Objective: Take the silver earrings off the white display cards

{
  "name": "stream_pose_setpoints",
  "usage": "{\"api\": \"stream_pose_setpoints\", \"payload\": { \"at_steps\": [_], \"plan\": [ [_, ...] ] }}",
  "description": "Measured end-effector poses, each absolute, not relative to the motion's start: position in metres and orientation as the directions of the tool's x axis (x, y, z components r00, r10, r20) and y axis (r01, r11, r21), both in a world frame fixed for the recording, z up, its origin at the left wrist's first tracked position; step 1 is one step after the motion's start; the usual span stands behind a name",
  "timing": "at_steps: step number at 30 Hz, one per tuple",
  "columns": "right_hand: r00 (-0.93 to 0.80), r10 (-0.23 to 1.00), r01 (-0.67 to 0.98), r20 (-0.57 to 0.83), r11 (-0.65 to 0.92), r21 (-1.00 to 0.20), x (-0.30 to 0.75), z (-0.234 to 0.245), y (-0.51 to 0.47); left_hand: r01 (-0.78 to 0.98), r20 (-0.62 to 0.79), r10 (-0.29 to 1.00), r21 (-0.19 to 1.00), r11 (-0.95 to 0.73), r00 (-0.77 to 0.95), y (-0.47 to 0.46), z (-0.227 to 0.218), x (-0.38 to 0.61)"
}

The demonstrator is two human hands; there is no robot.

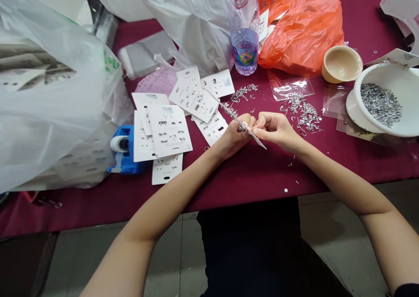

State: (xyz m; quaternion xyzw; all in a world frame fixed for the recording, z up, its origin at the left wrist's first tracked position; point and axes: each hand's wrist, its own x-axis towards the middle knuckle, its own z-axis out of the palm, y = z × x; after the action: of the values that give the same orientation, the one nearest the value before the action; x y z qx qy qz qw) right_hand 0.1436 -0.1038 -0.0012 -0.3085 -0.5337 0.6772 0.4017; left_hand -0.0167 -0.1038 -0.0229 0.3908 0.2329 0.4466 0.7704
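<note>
Tilted nearly edge-on above the dark red tablecloth is a white earring card [261,144] with small silver earrings along it. My left hand [234,138] grips this card from behind and below, its fingers closed. At the card's near face, my right hand [275,129] pinches with thumb and forefinger; what lies between the fingertips is too small to make out. Several more earring cards [172,133] overlap on the cloth to the left. Behind my right hand lie loose silver earring pieces [307,116], with a smaller pile of earring pieces [244,93] further left.
A white bowl [353,109] of metal pieces stands at right beside a beige cup [342,63]. A bottle [245,48], an orange plastic bag [304,31] and a white bag [196,22] stand behind. At left are a blue tape dispenser [126,157] and a large plastic bag [59,105].
</note>
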Motion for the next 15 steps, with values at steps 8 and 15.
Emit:
{"api": "stream_pose_setpoints", "payload": {
  "at_steps": [8, 15],
  "plan": [
    [-0.416, 0.908, -0.238, 0.040, -0.066, -0.969, 0.1382, -0.0087, -0.1066, -0.540, -0.011, 0.888, 0.790, 0.289, 0.459, -0.1039, -0.0213, -0.0148],
    [-0.418, 0.908, -0.211, 0.029, -0.066, -0.975, 0.1400, -0.0037, -0.1067, -0.526, -0.049, 0.905, 0.800, 0.289, 0.422, -0.1038, -0.0199, -0.0134]
  ]
}}
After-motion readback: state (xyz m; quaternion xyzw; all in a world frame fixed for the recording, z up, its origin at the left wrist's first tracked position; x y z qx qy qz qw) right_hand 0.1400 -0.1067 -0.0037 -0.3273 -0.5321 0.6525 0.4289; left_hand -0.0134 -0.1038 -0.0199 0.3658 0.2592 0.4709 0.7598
